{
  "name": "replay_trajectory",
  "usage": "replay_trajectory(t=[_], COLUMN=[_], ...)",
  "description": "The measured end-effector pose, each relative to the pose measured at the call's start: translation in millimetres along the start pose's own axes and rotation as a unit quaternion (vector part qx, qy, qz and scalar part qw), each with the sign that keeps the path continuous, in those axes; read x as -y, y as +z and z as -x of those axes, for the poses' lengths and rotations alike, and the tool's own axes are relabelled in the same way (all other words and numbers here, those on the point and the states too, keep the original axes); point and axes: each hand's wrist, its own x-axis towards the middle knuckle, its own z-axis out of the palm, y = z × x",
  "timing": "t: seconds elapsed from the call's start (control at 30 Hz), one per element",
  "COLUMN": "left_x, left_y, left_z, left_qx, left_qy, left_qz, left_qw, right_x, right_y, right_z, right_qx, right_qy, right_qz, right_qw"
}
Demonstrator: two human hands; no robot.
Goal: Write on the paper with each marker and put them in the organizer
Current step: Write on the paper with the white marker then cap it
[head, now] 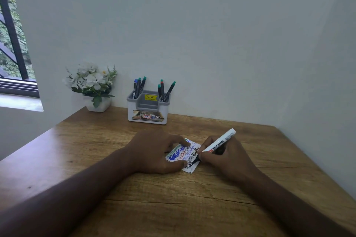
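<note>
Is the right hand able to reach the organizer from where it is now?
Probably yes. The table between the right hand and the organizer lies bare, so the way looks free, but that hand now grips the white marker, writing on the paper.

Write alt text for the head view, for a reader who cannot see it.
A right hand writes with a white whiteboard marker on a small scribbled paper, pinned by the left hand to a wooden table. Behind stand a grey-and-white organizer holding pens and a white flower pot.
</note>
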Motion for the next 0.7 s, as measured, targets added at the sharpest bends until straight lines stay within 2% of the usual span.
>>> replay_trajectory(t=[0.47, 0.7], left_x=[-1.0, -0.6], left_y=[0.0, -0.5], left_z=[1.2, 1.2], left_qx=[0.012, 0.013], left_qy=[-0.011, -0.009], left_qz=[0.005, 0.009], left_qw=[1.000, 1.000], right_x=[-1.8, -1.1], right_y=[-0.4, -2.8], right_z=[-1.6, -2.5], right_qx=[-0.015, -0.019], right_qy=[-0.001, 0.024], right_qz=[0.011, -0.020], right_qw=[1.000, 0.999])
